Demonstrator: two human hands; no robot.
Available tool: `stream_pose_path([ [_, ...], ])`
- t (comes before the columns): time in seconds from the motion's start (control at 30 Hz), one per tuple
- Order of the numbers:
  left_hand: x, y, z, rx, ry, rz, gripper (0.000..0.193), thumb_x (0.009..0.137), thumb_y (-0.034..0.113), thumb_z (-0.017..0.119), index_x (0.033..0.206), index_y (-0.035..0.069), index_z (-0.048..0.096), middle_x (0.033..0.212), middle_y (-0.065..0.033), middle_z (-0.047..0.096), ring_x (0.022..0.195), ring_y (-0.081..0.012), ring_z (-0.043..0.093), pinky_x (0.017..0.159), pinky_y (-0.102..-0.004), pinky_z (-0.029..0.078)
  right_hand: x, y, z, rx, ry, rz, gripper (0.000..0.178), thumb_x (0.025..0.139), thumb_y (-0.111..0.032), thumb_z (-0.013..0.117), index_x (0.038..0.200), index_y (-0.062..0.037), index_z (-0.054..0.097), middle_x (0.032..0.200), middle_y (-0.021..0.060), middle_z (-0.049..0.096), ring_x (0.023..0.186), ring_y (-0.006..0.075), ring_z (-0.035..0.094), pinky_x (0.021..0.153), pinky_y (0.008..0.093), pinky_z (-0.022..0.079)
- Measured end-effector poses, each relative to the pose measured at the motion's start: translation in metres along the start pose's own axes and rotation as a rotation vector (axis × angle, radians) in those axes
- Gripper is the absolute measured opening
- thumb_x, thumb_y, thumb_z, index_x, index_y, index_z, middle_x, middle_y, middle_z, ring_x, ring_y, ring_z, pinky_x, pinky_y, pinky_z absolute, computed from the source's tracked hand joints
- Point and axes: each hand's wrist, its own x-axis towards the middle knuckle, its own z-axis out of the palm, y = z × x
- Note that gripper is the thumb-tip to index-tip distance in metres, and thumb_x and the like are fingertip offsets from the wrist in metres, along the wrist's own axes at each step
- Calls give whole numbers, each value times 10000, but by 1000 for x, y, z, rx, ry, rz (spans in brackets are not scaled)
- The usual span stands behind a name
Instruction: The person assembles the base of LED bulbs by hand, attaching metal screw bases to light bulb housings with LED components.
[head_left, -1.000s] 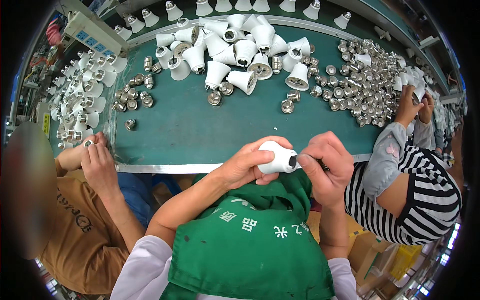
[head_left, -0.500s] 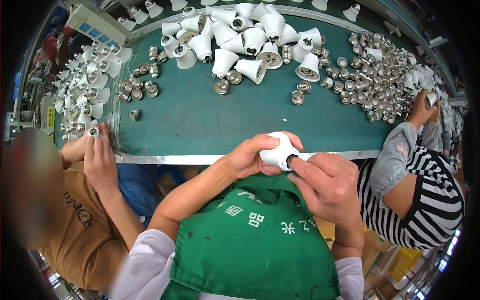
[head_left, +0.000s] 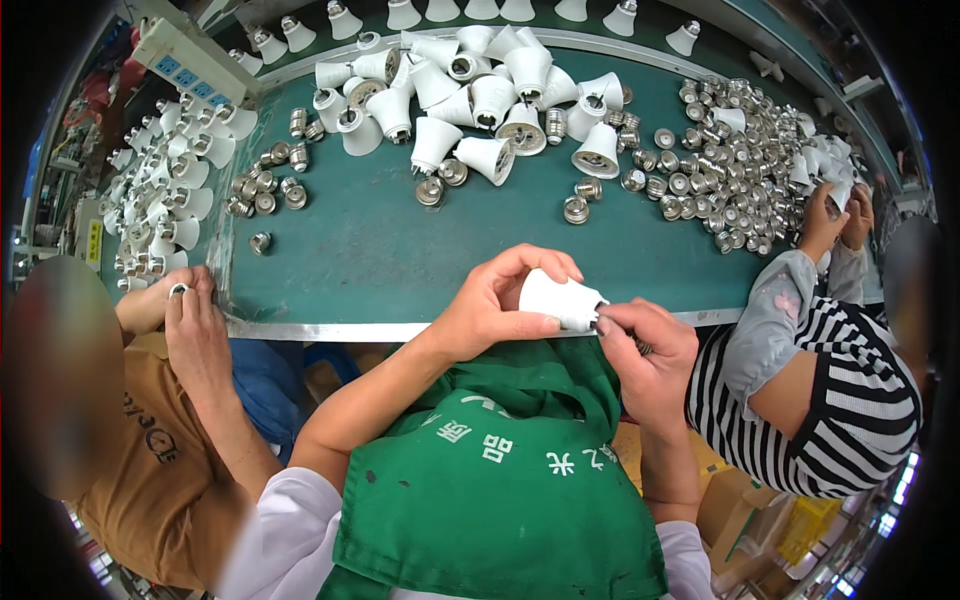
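Observation:
A white cone-shaped bulb housing (head_left: 556,300) lies tilted on its side just above the table's front edge. Fingers and thumb of my left hand (head_left: 497,305) are wrapped round its wide part. At its narrow open end, thumb and forefinger of my right hand (head_left: 650,358) pinch together against the rim; what lies between those fingertips is too small to make out. Inside the curl of the same hand, a ridged metal screw cap (head_left: 642,346) shows in part. Straight ahead on the green table (head_left: 400,260) is a pile of similar white housings (head_left: 492,100).
Loose metal caps (head_left: 265,185) lie left of the pile, and a large heap of caps (head_left: 715,180) spreads at right. Capped housings (head_left: 180,190) stand at far left beside a socket strip (head_left: 185,65). People work on both sides, a left co-worker's hand (head_left: 195,330) holding a small white piece.
The housing has turned more level, its narrow end now facing right. My right forefinger has come out of its opening and pinches at the rim. The right co-worker's hands moved toward the white parts.

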Motion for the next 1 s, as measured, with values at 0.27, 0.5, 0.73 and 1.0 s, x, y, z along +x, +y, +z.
stream_pose_path([
  [0.27, -7, -8, 16, -92, 115, 16, 404, 748, 66, 642, 1052, 112, 381, 1068, -124, 475, 965, -213, 523, 766, -341, 498, 1, 10, 9, 198, 90, 55, 27, 725, 28, 583, 744, 23, 601, 607, 12, 542, 516, 42, 435, 448, 201, 323],
  [0.5, -8, -8, 25, -479, 234, -261, 375, 743, 10, 644, 1019, 79, 400, 1065, -101, 476, 947, -178, 535, 688, -319, 561, 1, 9, 14, -348, 263, -419, 120, 588, 56, 619, 669, -10, 561, 533, 51, 485, 422, 137, 449, 400, 261, 349],
  [0.73, -5, -22, 24, 241, 227, 263, 379, 740, -25, 633, 1070, 42, 457, 1067, -96, 467, 942, -133, 512, 658, -247, 521, -3, 13, 20, -57, 302, -140, 75, 651, 58, 596, 701, 8, 571, 545, 30, 492, 466, 77, 448, 419, 217, 325],
  [1.0, -10, -11, 33, -35, 346, -27, 374, 756, -13, 630, 1095, 4, 473, 968, -84, 558, 804, -128, 566, 652, -243, 521, 0, 25, 6, 723, 85, 255, 61, 767, -7, 569, 736, 34, 601, 577, 15, 508, 460, 55, 385, 416, 195, 271],
])
